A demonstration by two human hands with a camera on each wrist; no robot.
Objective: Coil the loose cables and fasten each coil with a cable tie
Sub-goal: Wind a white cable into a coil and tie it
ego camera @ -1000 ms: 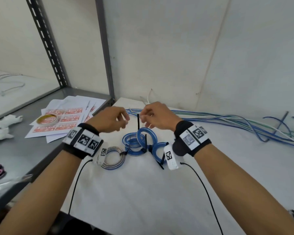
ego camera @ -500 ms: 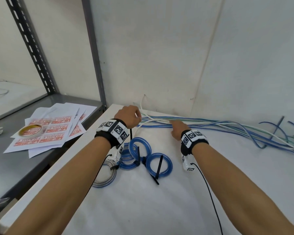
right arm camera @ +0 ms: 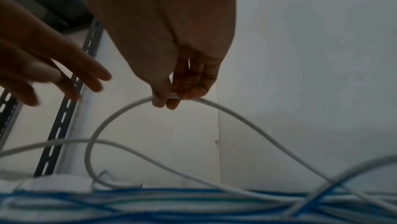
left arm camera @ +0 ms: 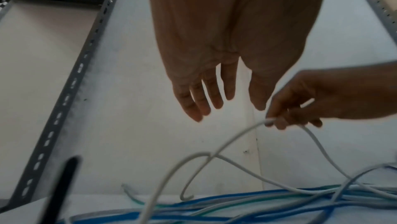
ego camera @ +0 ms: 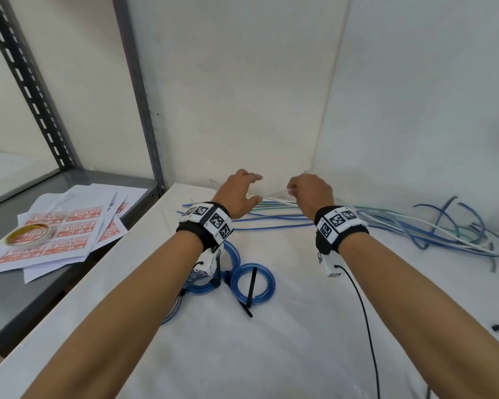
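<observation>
The right hand pinches a thin white round cable, lifted from the loose blue, green and white cable bundle at the white desk's rear, apparently to start a coil; the left hand hovers spread-fingered and empty beside it.

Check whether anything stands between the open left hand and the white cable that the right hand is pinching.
Nothing visible does. The left hand hangs open beside the right hand; only open air separates its fingers from the white cable.
</observation>
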